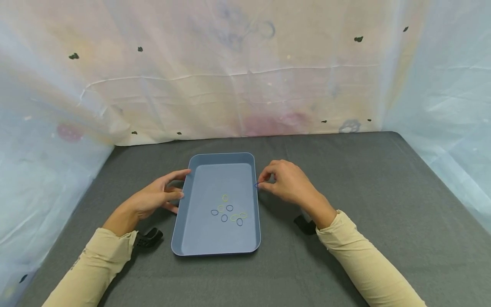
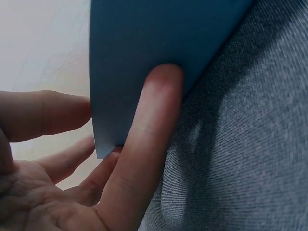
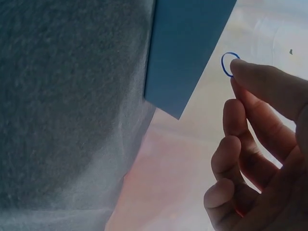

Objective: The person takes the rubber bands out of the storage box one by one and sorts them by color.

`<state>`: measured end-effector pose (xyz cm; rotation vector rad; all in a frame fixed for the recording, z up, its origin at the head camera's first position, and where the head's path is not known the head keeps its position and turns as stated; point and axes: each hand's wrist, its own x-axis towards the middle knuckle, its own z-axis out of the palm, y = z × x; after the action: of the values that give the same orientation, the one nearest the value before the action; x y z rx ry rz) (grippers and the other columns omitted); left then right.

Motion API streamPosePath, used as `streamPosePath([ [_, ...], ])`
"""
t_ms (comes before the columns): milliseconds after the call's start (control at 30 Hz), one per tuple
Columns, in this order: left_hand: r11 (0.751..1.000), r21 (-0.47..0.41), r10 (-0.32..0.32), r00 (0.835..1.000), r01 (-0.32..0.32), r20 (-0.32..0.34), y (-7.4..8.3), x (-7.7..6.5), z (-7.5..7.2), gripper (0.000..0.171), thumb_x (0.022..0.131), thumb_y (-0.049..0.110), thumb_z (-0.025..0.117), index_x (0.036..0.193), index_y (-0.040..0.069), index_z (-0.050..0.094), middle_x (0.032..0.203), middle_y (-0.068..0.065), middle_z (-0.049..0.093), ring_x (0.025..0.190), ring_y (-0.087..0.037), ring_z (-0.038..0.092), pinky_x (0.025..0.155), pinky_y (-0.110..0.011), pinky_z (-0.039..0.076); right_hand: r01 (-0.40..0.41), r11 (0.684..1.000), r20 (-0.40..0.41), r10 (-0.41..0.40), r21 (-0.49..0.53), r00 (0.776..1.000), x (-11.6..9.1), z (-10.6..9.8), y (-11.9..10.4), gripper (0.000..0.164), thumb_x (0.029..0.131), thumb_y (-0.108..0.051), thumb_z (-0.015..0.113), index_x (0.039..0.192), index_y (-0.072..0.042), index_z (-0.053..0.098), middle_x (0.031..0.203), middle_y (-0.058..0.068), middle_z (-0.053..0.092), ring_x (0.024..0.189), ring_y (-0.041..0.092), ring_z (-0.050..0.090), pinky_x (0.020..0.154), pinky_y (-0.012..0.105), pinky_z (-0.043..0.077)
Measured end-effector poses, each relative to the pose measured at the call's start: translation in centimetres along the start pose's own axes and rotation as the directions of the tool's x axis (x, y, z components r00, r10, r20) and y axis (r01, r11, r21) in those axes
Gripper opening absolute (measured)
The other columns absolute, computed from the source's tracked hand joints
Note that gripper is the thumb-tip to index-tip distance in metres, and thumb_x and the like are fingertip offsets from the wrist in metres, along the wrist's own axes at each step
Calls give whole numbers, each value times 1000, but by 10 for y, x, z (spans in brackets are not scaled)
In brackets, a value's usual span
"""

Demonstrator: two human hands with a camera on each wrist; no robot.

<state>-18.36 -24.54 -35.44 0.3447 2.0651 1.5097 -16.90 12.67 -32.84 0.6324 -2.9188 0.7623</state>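
Cream sleeves (image 1: 366, 256) are flanking a blue-gray tray (image 1: 215, 181) on the counter (image 1: 356, 170); the left hand (image 1: 153, 197), fingers spread, is touching its left wall (image 2: 122, 53), while the right hand (image 1: 288, 181) is pinching a blue loop (image 3: 223, 63) near the right rim (image 1: 258, 213), a light, steady grip probably serving best.

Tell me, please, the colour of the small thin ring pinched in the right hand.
The small thin ring is blue, seen best in the right wrist view.
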Motion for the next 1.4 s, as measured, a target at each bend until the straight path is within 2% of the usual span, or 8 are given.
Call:
streamPosePath([
  [400, 1000, -6, -12, 1000, 12, -6, 0, 0, 1, 74, 101, 7, 56, 161, 13, 13, 160, -24, 15, 105, -13, 66, 77, -45, 62, -28, 1000, 22, 28, -14, 999, 3, -1, 14, 5, 85, -28, 80, 86, -25, 77, 88, -9, 68, 75, 12, 56, 70, 31, 47],
  [800, 1000, -7, -6, 1000, 6, 1, -1, 1, -1, 75, 100, 10, 58, 161, 14, 14, 161, -23, 15, 108, -15, 65, 79, -46, 62, -53, 997, 65, 57, -60, 996, 5, 2, 28, 5, 85, -28, 79, 87, -23, 79, 89, -8, 68, 72, 12, 57, 68, 31, 46],
  [1100, 1000, -6, -7, 1000, 7, -10, 0, -2, -2, 76, 100, 10, 59, 161, 14, 14, 161, -23, 15, 108, -14, 65, 77, -45, 62, -70, 996, 125, 76, -58, 989, 7, 8, 32, 4, 85, -26, 78, 83, -24, 77, 93, -5, 70, 80, 15, 61, 75, 36, 50],
  [1400, 1000, -29, 3, 1000, -3, -1, -1, 0, -1, 76, 99, 9, 59, 161, 13, 15, 160, -24, 15, 109, -13, 66, 78, -46, 62, -99, 993, 166, 107, -61, 980, 6, 7, 34, 4, 85, -26, 79, 83, -25, 76, 87, -7, 71, 80, 12, 62, 77, 37, 51],
])
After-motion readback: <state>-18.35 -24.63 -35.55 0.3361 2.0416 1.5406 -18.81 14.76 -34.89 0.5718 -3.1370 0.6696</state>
